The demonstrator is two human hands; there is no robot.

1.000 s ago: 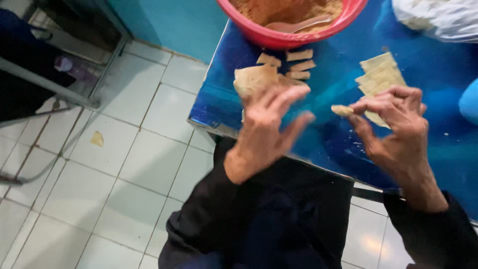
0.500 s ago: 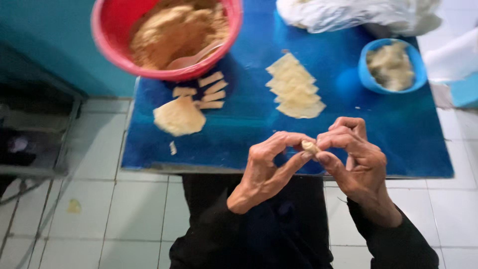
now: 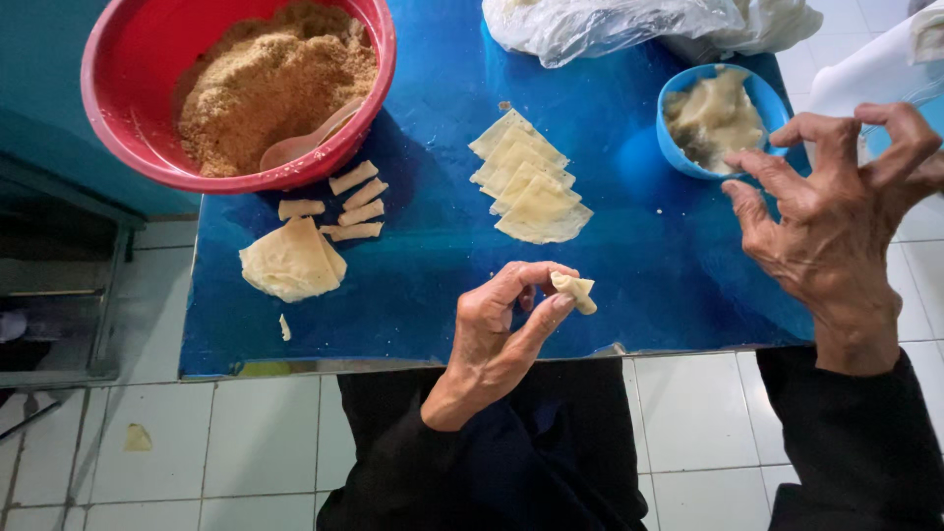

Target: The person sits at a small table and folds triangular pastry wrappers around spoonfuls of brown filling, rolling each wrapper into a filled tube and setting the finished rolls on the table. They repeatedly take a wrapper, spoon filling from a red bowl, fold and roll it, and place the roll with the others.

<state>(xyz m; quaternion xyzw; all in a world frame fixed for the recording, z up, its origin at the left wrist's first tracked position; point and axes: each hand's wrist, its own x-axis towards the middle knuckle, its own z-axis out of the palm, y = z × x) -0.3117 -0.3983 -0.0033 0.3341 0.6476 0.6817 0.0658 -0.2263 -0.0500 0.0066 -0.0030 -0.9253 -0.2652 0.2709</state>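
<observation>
Pinching folded dumpling, left hand.

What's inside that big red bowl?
The red bowl holds brown crumbly filling with a pale spoon resting in it. The spoon's scoop end is sunk in the filling, and the bowl's bottom is covered.

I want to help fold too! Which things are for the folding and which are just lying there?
In use: left hand pinching folded dumpling; right hand by blue bowl; wrapper stack; red bowl of filling.
Lying about: plastic bag; dough scraps; scrap on floor.
</observation>
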